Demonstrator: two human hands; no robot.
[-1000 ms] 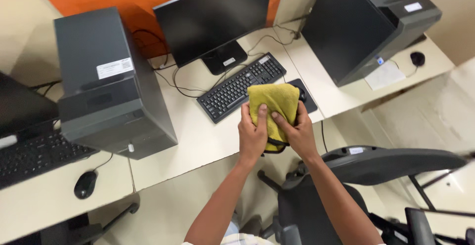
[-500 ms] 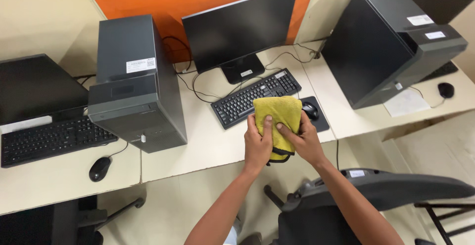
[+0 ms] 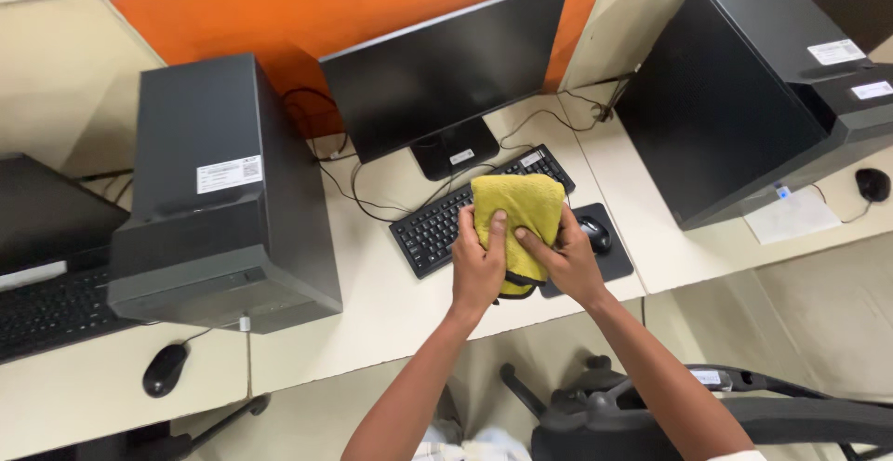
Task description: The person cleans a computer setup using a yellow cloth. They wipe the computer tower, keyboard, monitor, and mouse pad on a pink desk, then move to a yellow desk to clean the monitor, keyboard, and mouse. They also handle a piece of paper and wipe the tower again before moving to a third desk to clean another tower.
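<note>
Since the earlier frame, both hands and cloth have shifted slightly closer to the keyboard [image 3: 476, 202]. Head view: left hand [image 3: 478, 268] and right hand [image 3: 569, 261] are closed around a folded yellow cloth [image 3: 517, 219], thumbs pressed on its face. Keyboard lies just beyond the grip; mouse [image 3: 595, 233] on its pad sits immediately right; monitor [image 3: 445, 70] farther beyond.

Ahead of me at twelve o'clock stands a dark, blank monitor [image 3: 445, 75], a small white sticker [image 3: 462, 156] on its stand. At ten o'clock a white rectangular label [image 3: 229, 173] sits on the black tower. At two o'clock, two white labels [image 3: 836, 52] [image 3: 872, 90] top another tower.
</note>
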